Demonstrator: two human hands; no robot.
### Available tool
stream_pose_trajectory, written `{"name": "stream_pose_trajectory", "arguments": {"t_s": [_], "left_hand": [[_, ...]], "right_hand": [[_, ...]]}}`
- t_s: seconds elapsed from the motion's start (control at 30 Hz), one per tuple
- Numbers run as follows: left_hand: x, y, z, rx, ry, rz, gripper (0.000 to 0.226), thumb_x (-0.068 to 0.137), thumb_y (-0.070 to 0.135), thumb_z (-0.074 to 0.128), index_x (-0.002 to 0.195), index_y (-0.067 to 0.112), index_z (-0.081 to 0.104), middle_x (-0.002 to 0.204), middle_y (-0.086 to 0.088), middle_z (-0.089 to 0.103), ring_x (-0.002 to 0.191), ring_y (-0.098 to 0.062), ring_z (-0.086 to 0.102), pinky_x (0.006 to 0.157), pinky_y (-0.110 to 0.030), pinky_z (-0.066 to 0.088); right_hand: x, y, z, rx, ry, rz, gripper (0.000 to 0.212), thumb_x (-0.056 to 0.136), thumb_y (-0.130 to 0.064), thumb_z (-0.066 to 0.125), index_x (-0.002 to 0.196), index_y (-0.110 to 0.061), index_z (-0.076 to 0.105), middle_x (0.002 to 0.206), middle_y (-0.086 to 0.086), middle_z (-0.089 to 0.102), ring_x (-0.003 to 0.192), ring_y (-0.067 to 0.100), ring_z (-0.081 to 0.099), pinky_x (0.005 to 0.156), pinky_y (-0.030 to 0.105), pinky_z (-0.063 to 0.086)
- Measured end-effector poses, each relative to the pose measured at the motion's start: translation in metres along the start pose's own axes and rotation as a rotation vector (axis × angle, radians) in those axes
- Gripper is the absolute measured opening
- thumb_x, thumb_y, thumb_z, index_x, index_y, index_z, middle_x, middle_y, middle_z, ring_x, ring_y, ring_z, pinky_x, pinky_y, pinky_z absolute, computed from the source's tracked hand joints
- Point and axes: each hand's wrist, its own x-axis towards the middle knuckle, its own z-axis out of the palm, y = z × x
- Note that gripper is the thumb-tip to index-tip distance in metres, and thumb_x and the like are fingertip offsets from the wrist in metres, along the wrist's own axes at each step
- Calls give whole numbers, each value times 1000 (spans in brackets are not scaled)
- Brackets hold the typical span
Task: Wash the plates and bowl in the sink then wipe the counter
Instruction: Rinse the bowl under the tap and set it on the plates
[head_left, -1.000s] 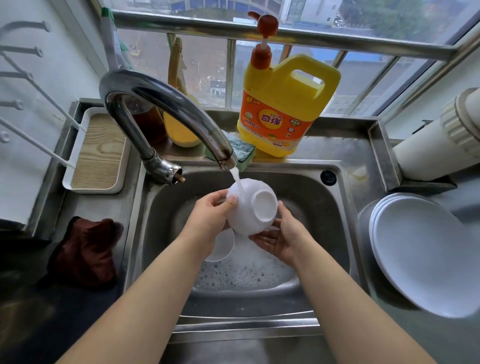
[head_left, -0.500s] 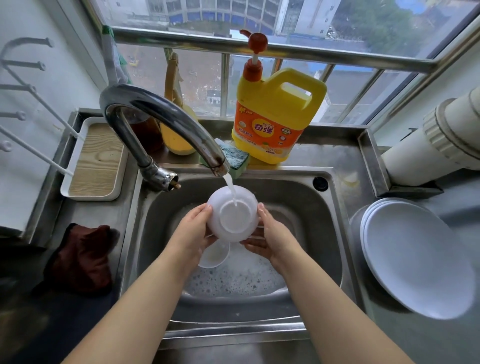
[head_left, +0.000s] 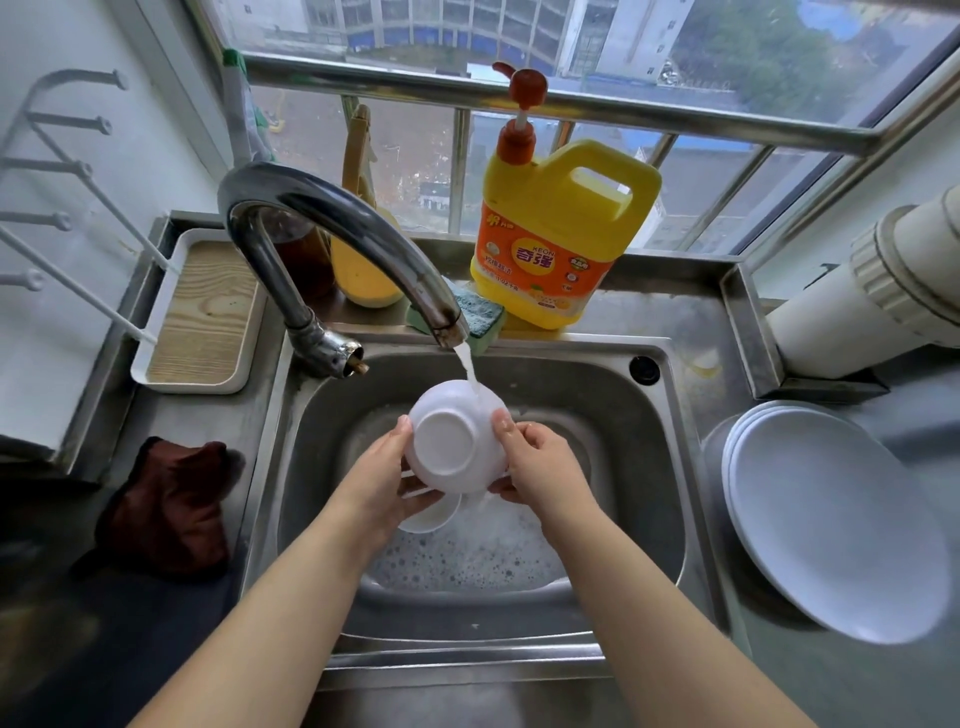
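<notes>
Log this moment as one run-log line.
step: rinsing bowl | left hand + right hand: gripping bowl, base up | faucet: running | plates: stacked right of sink

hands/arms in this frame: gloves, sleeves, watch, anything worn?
Nothing worn that shows. Both forearms are bare up to the frame edge, no sleeves in view. The left hand and right hand have no gloves, rings, watch or bands. The right hand's fingers look wet and shiny.

Only readable stuff is on the big yellow plastic detergent jug with the red pump top on the ledge behind the sink. Its orange label has "KEON" in small letters over two large Chinese characters in a yellow oval. The smaller print is too blurry to read.
</notes>
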Motion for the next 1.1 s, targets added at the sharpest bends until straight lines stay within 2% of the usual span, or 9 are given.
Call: {"name": "stream_pose_trajectory", "arguments": {"t_s": [0.13, 0.23, 0.43, 0.63, 0.77, 0.9, 1.0, 1.1], "left_hand": [[-1, -3, 6, -31, 23, -33, 34, 100, 43, 41, 113, 18, 59, 111, -13, 60, 103, -31, 61, 82, -42, 54], [0, -5, 5, -116, 36, -101, 36, 100, 42, 43, 116, 13, 58, 109, -17, 60, 101, -32, 62, 89, -46, 53], [-1, -3, 2, -240, 43, -140, 33, 100, 36, 45, 115, 9, 58, 110, -21, 60, 100, -34, 61, 86, -48, 54], [-3, 4, 2, -136, 42, -128, 26, 95, 35, 55, 108, 13, 60, 107, -20, 63, 99, -35, 65, 85, -46, 55], [-4, 10, 2, -19, 12, -62, 26, 92, 26, 62, 113, 10, 63, 108, -18, 67, 94, -31, 69, 74, -38, 59], [-5, 15, 6, 100, 8, 31, 29, 89, 25, 65, 115, 13, 60, 110, -9, 67, 96, -27, 68, 81, -38, 58], [-4, 18, 8, 191, 48, 115, 30, 88, 29, 66, 115, 18, 59, 111, -6, 66, 99, -25, 66, 84, -38, 57], [-4, 20, 10, 211, 63, 177, 40, 86, 28, 69, 122, 16, 58, 110, -8, 66, 101, -24, 65, 84, -37, 57]], "right_hand": [[-1, 3, -4, -9, 25, -77, 41, 92, -53, 49, 112, -20, 61, 103, -3, 64, 96, 13, 60, 90, 38, 53], [-5, 6, -2, 92, 4, -105, 32, 95, -41, 52, 120, -23, 59, 112, -4, 63, 105, 14, 58, 95, 44, 51], [-7, 9, 2, 283, -68, -64, 21, 96, -31, 53, 115, -27, 59, 113, -3, 63, 109, 20, 58, 96, 47, 50], [-1, 8, -1, 534, -84, 85, 24, 101, -23, 43, 119, -18, 58, 116, 6, 63, 108, 23, 59, 90, 42, 53], [2, 9, -3, 695, -71, 208, 29, 100, -27, 46, 123, -13, 56, 117, 12, 63, 107, 27, 61, 80, 39, 55], [4, 7, -4, 766, -117, 245, 32, 96, -35, 51, 120, -14, 56, 116, 13, 63, 105, 28, 61, 76, 37, 55], [7, 5, -4, 805, -135, 267, 29, 96, -36, 52, 116, -15, 56, 115, 13, 63, 106, 29, 61, 82, 40, 55], [10, 1, -3, 841, -134, 283, 29, 96, -36, 51, 115, -15, 56, 114, 14, 63, 107, 30, 61, 87, 42, 54]]}}
